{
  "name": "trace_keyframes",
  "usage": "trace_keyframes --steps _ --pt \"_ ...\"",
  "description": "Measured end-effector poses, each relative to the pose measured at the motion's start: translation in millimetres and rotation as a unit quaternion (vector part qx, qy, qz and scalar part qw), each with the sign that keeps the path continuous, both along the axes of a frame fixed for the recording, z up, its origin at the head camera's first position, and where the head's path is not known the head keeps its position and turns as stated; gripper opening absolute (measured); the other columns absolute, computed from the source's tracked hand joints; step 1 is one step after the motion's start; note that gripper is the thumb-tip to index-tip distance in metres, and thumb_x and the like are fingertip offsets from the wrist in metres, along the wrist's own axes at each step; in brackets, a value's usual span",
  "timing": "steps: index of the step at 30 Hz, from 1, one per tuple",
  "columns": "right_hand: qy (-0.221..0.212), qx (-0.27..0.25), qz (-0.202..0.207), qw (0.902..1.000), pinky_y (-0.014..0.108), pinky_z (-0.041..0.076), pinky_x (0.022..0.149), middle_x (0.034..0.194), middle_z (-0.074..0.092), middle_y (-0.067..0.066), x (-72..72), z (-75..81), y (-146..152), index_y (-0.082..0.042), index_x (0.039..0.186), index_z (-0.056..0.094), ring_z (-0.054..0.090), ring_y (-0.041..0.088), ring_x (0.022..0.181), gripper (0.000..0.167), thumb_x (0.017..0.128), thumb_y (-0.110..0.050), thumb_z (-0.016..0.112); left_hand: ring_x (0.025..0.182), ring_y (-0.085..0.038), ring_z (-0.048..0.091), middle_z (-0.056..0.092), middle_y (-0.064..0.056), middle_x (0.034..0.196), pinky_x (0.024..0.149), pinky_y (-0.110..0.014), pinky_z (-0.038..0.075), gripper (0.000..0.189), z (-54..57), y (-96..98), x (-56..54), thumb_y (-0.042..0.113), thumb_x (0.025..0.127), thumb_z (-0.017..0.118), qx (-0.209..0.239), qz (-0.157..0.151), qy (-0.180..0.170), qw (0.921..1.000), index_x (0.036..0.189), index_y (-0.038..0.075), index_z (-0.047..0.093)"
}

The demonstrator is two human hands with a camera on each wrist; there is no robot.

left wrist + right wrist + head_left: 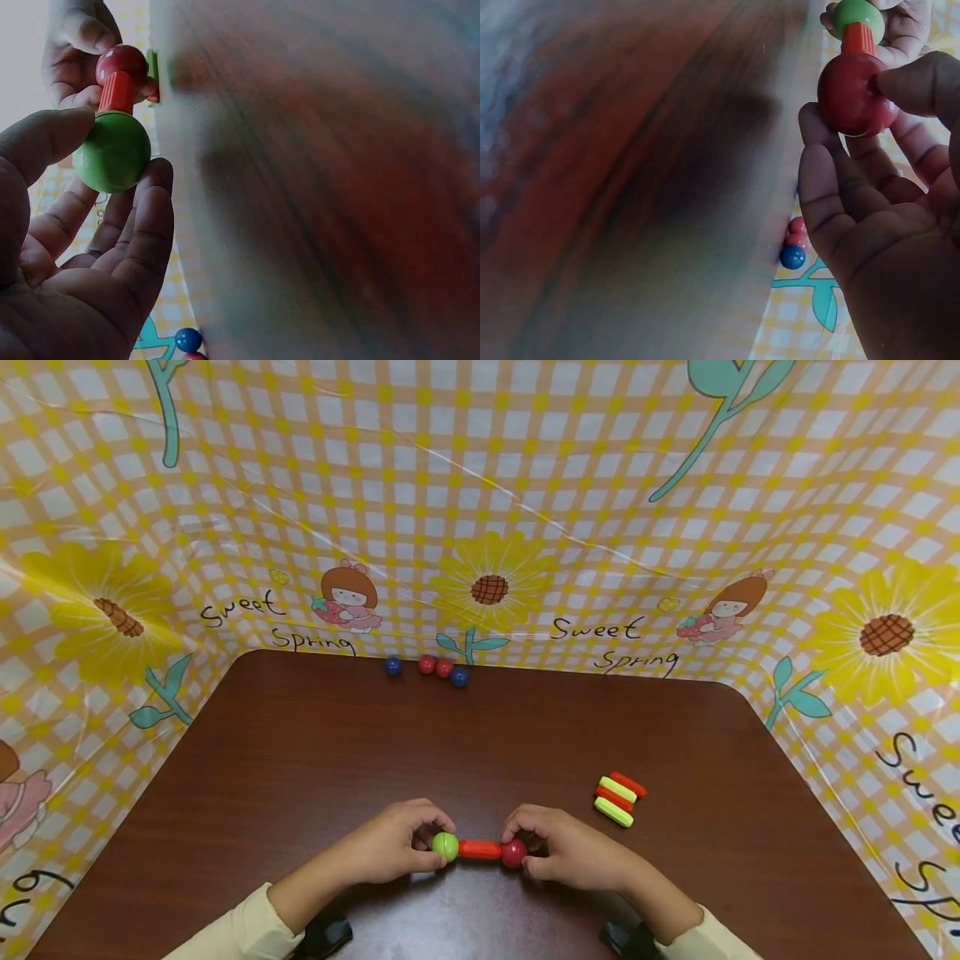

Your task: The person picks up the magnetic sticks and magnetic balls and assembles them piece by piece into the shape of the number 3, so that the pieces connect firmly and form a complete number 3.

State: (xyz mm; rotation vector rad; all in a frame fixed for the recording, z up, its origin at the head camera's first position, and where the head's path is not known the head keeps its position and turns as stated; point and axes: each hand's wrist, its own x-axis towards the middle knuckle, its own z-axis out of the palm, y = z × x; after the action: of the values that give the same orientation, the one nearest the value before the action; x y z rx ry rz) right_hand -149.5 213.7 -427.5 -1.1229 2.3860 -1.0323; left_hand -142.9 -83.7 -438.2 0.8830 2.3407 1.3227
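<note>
A green ball (445, 847) and a red ball (513, 852) are joined end to end by an orange-red rod (479, 849) between them. My left hand (393, 839) pinches the green ball between thumb and fingers. On the other side, my right hand (573, 847) holds the red ball the same way. In the left wrist view the thumb presses the green ball (112, 152) near where the rod (117, 93) meets it. The right wrist view shows the right thumb against the red ball (855, 94), with fingers beneath it.
Several short rods (617, 799), yellow-green and orange-red, lie side by side right of the hands. At the table's back edge sit a lone blue ball (393, 667), two red balls (435, 666) and another blue ball (459, 677). Patterned cloth (487, 485) walls the dark table (375, 735).
</note>
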Motion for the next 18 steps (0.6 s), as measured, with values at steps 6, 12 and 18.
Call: trace_keyframes --steps 6,12,18 --pt "0.002 0.020 0.005 0.9998 0.029 0.049 0.080 0.109 0.059 -0.013 0.3 -0.7 1.6 -0.027 0.108 0.061 0.055 0.009 0.094 0.038 0.084 0.001 0.067 0.086 -0.007 0.062 0.061 0.006 0.099 0.075 -0.023 0.053 0.023 -1.0 3.0 -1.5 0.009 0.086 0.078 -0.009 -0.009 0.007 0.9999 0.106 0.009 0.068" --pt "0.009 0.029 0.011 0.9995 0.028 0.047 0.080 0.108 0.058 -0.013 0.2 -1.0 1.7 -0.027 0.108 0.061 0.054 0.009 0.094 0.037 0.085 0.000 0.067 0.086 -0.007 0.062 0.061 0.007 0.099 0.076 -0.024 0.052 0.022 -2.6 3.7 -2.2 0.009 0.085 0.078 -0.024 -0.009 -0.004 0.9997 0.105 0.011 0.068" --pt "0.026 0.035 0.015 0.9990 0.029 0.047 0.083 0.108 0.058 -0.013 1.1 -0.1 2.5 -0.025 0.109 0.061 0.055 0.009 0.095 0.034 0.086 -0.001 0.068 0.087 -0.006 0.061 0.060 0.007 0.099 0.077 -0.024 0.051 0.022 -2.4 3.7 -1.8 0.010 0.085 0.079 -0.034 -0.010 -0.006 0.9994 0.104 0.012 0.067"
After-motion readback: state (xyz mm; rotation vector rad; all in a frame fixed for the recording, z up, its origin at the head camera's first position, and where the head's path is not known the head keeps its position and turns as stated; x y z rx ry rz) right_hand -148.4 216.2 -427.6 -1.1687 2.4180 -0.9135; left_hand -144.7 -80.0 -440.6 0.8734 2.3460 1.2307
